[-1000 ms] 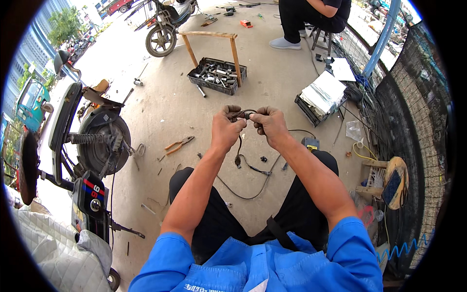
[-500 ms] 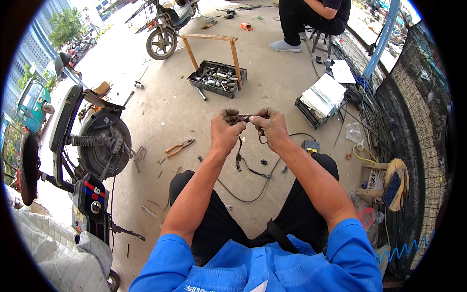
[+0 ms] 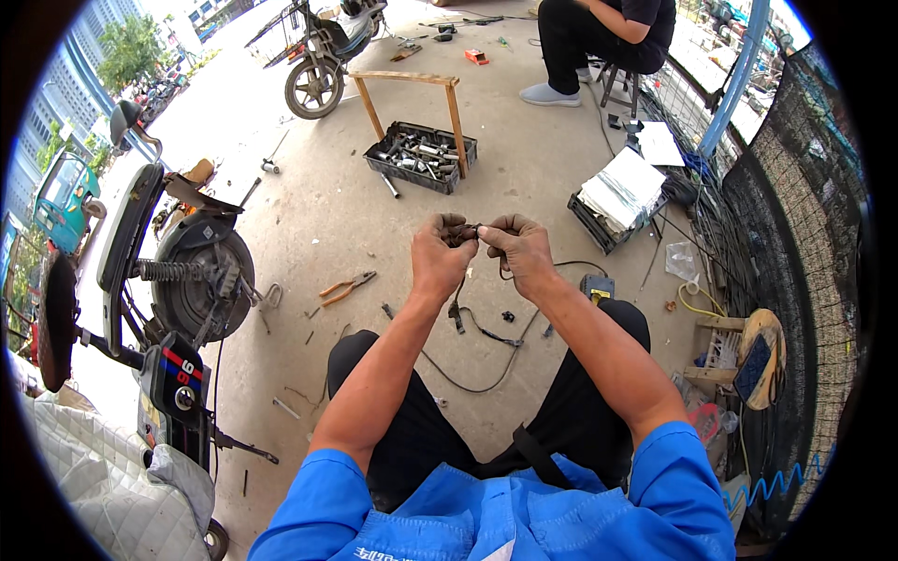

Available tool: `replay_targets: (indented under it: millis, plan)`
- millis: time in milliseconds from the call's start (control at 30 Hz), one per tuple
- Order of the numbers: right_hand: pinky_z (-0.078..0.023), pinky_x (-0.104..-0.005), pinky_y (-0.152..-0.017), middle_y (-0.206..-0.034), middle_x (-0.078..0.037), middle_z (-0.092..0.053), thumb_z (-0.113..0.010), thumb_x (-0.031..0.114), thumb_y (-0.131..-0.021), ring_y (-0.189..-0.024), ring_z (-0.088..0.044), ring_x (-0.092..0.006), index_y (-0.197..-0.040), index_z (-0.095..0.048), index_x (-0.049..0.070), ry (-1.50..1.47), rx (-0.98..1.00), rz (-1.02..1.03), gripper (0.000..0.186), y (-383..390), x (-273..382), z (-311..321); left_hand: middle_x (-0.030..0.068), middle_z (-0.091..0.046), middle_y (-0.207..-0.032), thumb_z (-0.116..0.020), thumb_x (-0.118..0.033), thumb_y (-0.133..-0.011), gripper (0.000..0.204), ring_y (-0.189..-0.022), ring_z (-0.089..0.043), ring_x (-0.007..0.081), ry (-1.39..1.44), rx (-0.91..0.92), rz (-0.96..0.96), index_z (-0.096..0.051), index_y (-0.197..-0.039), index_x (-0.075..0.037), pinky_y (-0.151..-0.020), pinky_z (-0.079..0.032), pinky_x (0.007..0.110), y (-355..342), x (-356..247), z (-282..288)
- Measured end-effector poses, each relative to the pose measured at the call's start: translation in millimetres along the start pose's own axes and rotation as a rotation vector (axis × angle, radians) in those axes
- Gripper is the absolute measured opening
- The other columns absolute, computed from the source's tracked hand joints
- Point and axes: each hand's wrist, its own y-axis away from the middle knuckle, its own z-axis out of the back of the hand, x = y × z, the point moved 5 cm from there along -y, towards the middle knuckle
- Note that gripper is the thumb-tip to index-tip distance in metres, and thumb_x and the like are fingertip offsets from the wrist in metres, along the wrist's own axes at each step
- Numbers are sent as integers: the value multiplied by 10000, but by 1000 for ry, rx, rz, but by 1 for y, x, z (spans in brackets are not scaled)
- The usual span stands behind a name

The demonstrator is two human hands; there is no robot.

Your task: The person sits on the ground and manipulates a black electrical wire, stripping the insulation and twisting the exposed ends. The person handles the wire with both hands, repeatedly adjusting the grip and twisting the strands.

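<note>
Above the knees, the left hand [image 3: 440, 254] and right hand [image 3: 517, 251] pinch a small dark connector [image 3: 470, 231] between closed fingers; its long axis runs left to right, its black cable [image 3: 477, 329] trailing down to the concrete floor [image 3: 309, 215]. Beyond lie orange-handled pliers [image 3: 346, 287], then a parts crate [image 3: 419, 156] and a parked scooter [image 3: 327, 47].

A single head-worn fisheye view looks steeply down and forward from above the seated person's lap. The hands [image 3: 482, 251] sit close, near centre; the concrete floor [image 3: 309, 215] spreads toward 12 o'clock. Straight edges bend at the dark circular rim.
</note>
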Motion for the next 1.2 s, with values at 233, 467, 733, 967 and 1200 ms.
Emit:
replay_targets:
  millis: [233,467,733,967,1200]
  plan:
    - [-381,-201,-444,-835,-71,-699,-742,202,-854,-598,-583,-73,-964,-663,5,-53,56,-1,239,4,9,-4,187,-711,-1016,-757,-40,-785,431,-891,-691,196,10,9,-21,-572,-1145,108,-780,-558,302,-2,3,1]
    - [-352,-206,-428,-896,-75,-720,-698,194,-914,-568,-517,-59,-971,-676,10,-6,-1,-156,193,0,-2,4,202,-706,-1019,-740,-37,-807,406,-853,-685,191,57,-7,10,-576,-1148,108,-746,-555,305,-3,6,5]
    - [-377,-237,-440,-684,-54,-666,-732,198,-877,-536,-486,-63,-855,-741,-24,80,73,-46,223,2,2,-4,199,-707,-980,-704,-21,-831,364,-829,-699,189,86,68,25,-575,-1138,126,-715,-565,287,-1,1,0]
    - [-394,-264,-470,-656,-39,-647,-710,185,-867,-544,-519,-80,-818,-728,-59,244,79,123,249,-1,1,-9,186,-713,-908,-672,29,-812,325,-743,-700,188,-63,78,34,-570,-1102,136,-640,-571,278,-6,8,4]
    - [-472,-305,-532,-635,-100,-662,-730,208,-740,-567,-588,-130,-796,-733,-64,556,38,84,278,-1,9,-6,190,-710,-886,-679,47,-773,336,-732,-697,191,-121,56,27,-584,-1084,131,-635,-568,280,-10,15,8]
